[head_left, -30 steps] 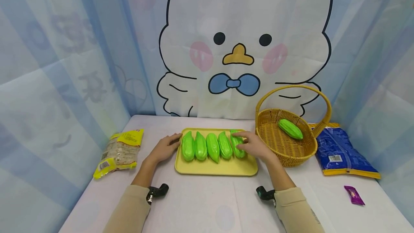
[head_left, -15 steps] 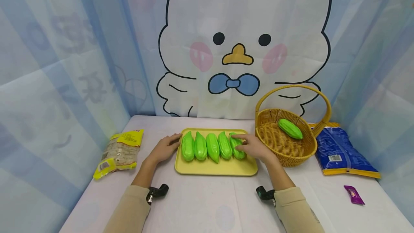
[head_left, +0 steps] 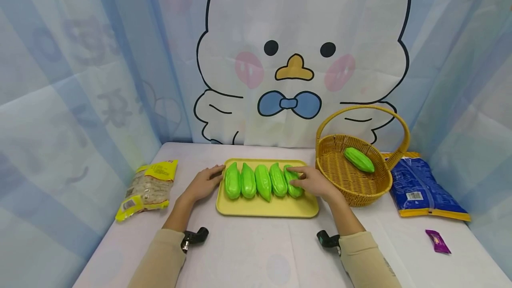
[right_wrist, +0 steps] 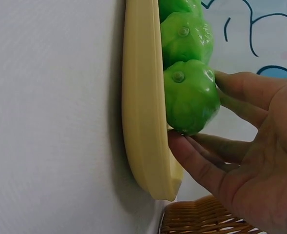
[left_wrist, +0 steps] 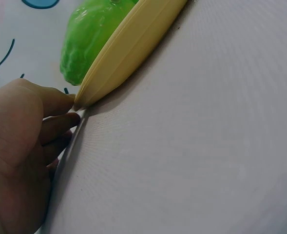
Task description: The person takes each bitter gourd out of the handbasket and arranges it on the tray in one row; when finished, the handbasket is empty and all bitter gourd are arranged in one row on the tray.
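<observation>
Green bitter melons [head_left: 262,181] lie in a row of several on a yellow tray [head_left: 268,209]. My right hand [head_left: 318,184] holds the rightmost bitter melon [right_wrist: 192,100], fingers at its far part and thumb low on its side; it still sits in the tray against its neighbour. My left hand [head_left: 203,184] rests its fingertips at the tray's left rim, fingers mostly straight. In the left wrist view, the thumb [left_wrist: 60,101] meets the corner of the tray. A single bitter melon [head_left: 359,159] lies in the wicker basket [head_left: 332,173].
The basket stands just right of the tray, its tall handle [head_left: 362,107] arching above. Behind it lies a blue bag [head_left: 426,186], and a small purple packet [head_left: 438,241] sits nearer. A yellow-topped bag [head_left: 148,188] lies at the left. A curtain [head_left: 296,21] closes the back.
The rightmost bitter melon has shifted slightly toward me and left under my right hand's fingers. My left hand has stayed at the tray's rim.
</observation>
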Demonstrator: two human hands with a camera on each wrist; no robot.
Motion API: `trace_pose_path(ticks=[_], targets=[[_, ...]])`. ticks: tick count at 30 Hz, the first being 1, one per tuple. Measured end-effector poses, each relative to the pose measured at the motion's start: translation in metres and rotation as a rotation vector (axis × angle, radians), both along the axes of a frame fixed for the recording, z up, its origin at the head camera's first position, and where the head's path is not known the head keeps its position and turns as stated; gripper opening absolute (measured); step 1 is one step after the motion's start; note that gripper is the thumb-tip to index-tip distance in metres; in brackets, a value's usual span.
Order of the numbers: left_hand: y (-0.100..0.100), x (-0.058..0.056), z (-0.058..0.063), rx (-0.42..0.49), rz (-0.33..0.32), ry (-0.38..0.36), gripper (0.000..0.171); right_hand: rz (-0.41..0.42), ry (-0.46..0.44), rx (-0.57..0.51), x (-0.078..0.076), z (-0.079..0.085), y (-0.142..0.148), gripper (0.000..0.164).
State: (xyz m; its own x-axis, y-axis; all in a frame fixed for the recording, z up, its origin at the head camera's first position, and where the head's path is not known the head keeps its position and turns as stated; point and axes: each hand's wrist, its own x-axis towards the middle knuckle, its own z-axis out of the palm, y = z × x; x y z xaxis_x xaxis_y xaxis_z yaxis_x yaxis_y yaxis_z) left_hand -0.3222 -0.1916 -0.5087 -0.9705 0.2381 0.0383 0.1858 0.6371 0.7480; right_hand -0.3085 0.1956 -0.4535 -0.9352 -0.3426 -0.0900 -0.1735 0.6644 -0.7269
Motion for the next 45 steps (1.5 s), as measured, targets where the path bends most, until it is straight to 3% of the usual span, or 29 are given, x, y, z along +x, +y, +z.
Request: trace_pose_path(ticks=[40, 45], targets=[[0.0002, 0.0014, 0.0022, 0.014, 0.006, -0.017, 0.05, 0.004, 0.033, -0.013, 0.0019, 0.0008, 0.0013, 0.052], [0.0006, 0.0017, 0.0023, 0.011, 0.006, -0.014, 0.05, 0.012, 0.119, 0.011, 0.0063, 0.0083, -0.0002, 0.052]])
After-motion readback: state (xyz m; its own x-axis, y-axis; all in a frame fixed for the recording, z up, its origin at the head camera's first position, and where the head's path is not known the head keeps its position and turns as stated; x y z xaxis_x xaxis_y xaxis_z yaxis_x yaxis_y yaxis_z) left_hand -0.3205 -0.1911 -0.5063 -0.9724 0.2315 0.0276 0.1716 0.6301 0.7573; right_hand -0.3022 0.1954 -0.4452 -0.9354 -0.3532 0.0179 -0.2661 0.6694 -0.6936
